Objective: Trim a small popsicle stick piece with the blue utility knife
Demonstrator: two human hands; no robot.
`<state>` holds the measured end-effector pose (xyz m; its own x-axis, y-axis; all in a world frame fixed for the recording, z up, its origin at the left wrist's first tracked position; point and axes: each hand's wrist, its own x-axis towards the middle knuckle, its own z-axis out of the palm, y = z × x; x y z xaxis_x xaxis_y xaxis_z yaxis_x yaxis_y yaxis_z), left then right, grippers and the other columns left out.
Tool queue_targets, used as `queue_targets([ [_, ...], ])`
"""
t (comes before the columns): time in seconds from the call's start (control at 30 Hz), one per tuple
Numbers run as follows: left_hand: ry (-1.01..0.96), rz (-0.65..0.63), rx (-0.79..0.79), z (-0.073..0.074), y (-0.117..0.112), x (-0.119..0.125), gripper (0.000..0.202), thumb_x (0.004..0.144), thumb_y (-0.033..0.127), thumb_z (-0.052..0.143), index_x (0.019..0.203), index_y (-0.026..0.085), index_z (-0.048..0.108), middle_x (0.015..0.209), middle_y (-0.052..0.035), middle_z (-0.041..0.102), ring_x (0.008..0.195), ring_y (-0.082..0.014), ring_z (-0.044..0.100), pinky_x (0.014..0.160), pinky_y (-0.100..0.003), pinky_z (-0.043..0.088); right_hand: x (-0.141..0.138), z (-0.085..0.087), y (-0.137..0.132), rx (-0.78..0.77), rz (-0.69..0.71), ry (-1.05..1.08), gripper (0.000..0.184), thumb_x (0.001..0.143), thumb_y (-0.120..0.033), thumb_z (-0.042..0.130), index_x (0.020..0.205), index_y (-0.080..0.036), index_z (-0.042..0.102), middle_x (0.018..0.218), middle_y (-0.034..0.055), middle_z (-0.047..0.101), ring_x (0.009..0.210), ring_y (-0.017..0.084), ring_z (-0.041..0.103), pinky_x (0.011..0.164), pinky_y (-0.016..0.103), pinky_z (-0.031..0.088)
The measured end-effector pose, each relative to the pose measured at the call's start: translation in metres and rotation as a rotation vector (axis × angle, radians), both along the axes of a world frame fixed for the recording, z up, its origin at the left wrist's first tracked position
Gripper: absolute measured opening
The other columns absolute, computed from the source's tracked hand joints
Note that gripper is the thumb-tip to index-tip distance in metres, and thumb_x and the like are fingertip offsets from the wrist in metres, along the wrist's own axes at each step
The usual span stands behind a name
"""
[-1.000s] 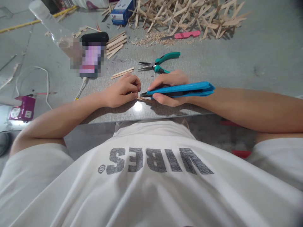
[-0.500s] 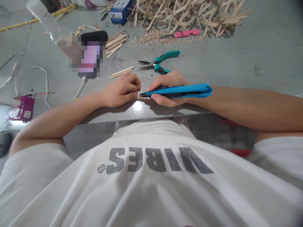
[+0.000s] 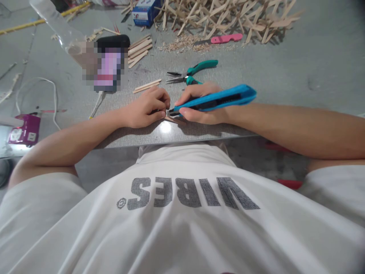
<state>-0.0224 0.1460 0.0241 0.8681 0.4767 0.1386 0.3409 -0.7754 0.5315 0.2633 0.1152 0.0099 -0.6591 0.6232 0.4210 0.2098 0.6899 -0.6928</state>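
My right hand (image 3: 199, 106) is wrapped round a blue utility knife (image 3: 219, 98), its blade tip pointing left and down onto a thin wooden stick (image 3: 174, 120) lying on the grey board (image 3: 199, 72). My left hand (image 3: 148, 108) has its fingers curled and pressed on the left end of that stick, right beside the blade tip. The knife's rear end tilts upward to the right.
Green-handled pliers (image 3: 194, 72) lie just beyond my hands. Two loose sticks (image 3: 146, 86) and a stack of sticks (image 3: 139, 48) lie nearby. A phone (image 3: 110, 62), a stick structure (image 3: 228, 17), a pink tool (image 3: 225, 38), sawdust, a blue box (image 3: 144, 11), a power strip (image 3: 21, 129) are farther out.
The knife's rear end has lifted, so it now slants down toward the stick. My left hand has kept its place on the stick.
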Motion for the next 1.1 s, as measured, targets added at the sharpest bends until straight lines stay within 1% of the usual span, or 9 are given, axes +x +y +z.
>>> queue_targets([
  [0.07, -0.003, -0.002, -0.015, 0.002, -0.001, 0.0, 0.029, 0.1, 0.043, 0.06, 0.086, 0.023, 0.076, 0.122, -0.0169, 0.074, 0.115, -0.0362, 0.067, 0.114, -0.062, 0.053, 0.0, 0.002, 0.002, -0.121, 0.042, 0.049, 0.049, 0.11, -0.069, 0.068, 0.113, -0.02, 0.07, 0.086, 0.0033, 0.076, 0.071, 0.014, 0.065, 0.069, 0.029, 0.06],
  [0.17, 0.014, 0.014, -0.044, 0.004, -0.001, 0.001, 0.025, 0.098, 0.041, 0.065, 0.084, 0.024, 0.076, 0.124, -0.0166, 0.074, 0.12, -0.0374, 0.067, 0.117, -0.063, 0.053, 0.0, -0.001, 0.008, -0.309, 0.095, 0.117, 0.05, 0.11, -0.067, 0.072, 0.115, -0.018, 0.068, 0.082, 0.0029, 0.076, 0.064, 0.013, 0.065, 0.062, 0.029, 0.059],
  [0.27, 0.035, 0.018, -0.045, 0.006, -0.002, 0.001, 0.023, 0.097, 0.042, 0.067, 0.086, 0.025, 0.078, 0.125, -0.015, 0.075, 0.122, -0.0363, 0.068, 0.118, -0.062, 0.054, -0.001, -0.006, 0.013, -0.395, 0.098, 0.145, 0.044, 0.109, -0.059, 0.078, 0.113, -0.016, 0.069, 0.081, 0.0028, 0.077, 0.062, 0.013, 0.066, 0.057, 0.027, 0.059],
  [0.4, 0.031, 0.036, -0.036, 0.006, -0.002, 0.001, 0.023, 0.097, 0.042, 0.067, 0.087, 0.025, 0.079, 0.126, -0.0144, 0.075, 0.123, -0.0359, 0.069, 0.119, -0.061, 0.055, -0.003, -0.006, 0.015, -0.472, 0.092, 0.187, 0.049, 0.105, -0.061, 0.084, 0.11, -0.015, 0.07, 0.079, 0.0036, 0.077, 0.061, 0.013, 0.067, 0.052, 0.027, 0.06],
  [0.6, 0.044, 0.032, -0.031, 0.007, -0.001, -0.001, 0.023, 0.097, 0.041, 0.069, 0.088, 0.024, 0.081, 0.127, -0.0156, 0.077, 0.121, -0.0356, 0.07, 0.119, -0.06, 0.057, -0.007, 0.003, 0.011, -0.564, 0.035, 0.201, 0.056, 0.093, -0.064, 0.095, 0.106, -0.014, 0.072, 0.076, 0.0038, 0.076, 0.059, 0.015, 0.069, 0.049, 0.028, 0.06],
  [0.7, 0.052, 0.028, 0.017, 0.007, -0.001, -0.002, 0.027, 0.101, 0.04, 0.064, 0.092, 0.023, 0.083, 0.128, -0.0148, 0.078, 0.122, -0.0333, 0.071, 0.119, -0.056, 0.058, -0.01, 0.011, 0.005, -0.628, -0.036, 0.193, 0.049, 0.091, -0.059, 0.097, 0.103, -0.017, 0.074, 0.074, 0.0016, 0.074, 0.061, 0.014, 0.068, 0.05, 0.026, 0.059],
  [0.8, 0.049, 0.009, 0.054, 0.006, -0.001, -0.002, 0.028, 0.102, 0.037, 0.062, 0.092, 0.022, 0.084, 0.128, -0.0141, 0.08, 0.123, -0.0316, 0.072, 0.118, -0.053, 0.058, -0.01, 0.016, 0.003, -0.64, -0.047, 0.173, 0.041, 0.091, -0.053, 0.096, 0.101, -0.02, 0.076, 0.072, -0.0002, 0.073, 0.062, 0.014, 0.068, 0.052, 0.025, 0.059],
  [0.97, 0.031, -0.007, 0.054, 0.005, 0.0, -0.002, 0.026, 0.101, 0.035, 0.064, 0.092, 0.021, 0.084, 0.126, -0.0139, 0.08, 0.12, -0.0317, 0.072, 0.117, -0.054, 0.057, -0.007, 0.012, 0.008, -0.65, -0.041, 0.163, 0.035, 0.093, -0.051, 0.094, 0.102, -0.02, 0.078, 0.076, 0.0017, 0.075, 0.064, 0.015, 0.071, 0.054, 0.025, 0.06],
  [1.1, 0.034, 0.002, 0.045, 0.006, 0.001, -0.002, 0.027, 0.101, 0.036, 0.063, 0.091, 0.021, 0.083, 0.127, -0.0134, 0.08, 0.122, -0.0315, 0.071, 0.118, -0.054, 0.057, -0.006, 0.012, 0.008, -0.637, -0.06, 0.194, 0.046, 0.089, -0.059, 0.098, 0.1, -0.02, 0.077, 0.077, 0.0024, 0.075, 0.064, 0.015, 0.071, 0.052, 0.025, 0.06],
])
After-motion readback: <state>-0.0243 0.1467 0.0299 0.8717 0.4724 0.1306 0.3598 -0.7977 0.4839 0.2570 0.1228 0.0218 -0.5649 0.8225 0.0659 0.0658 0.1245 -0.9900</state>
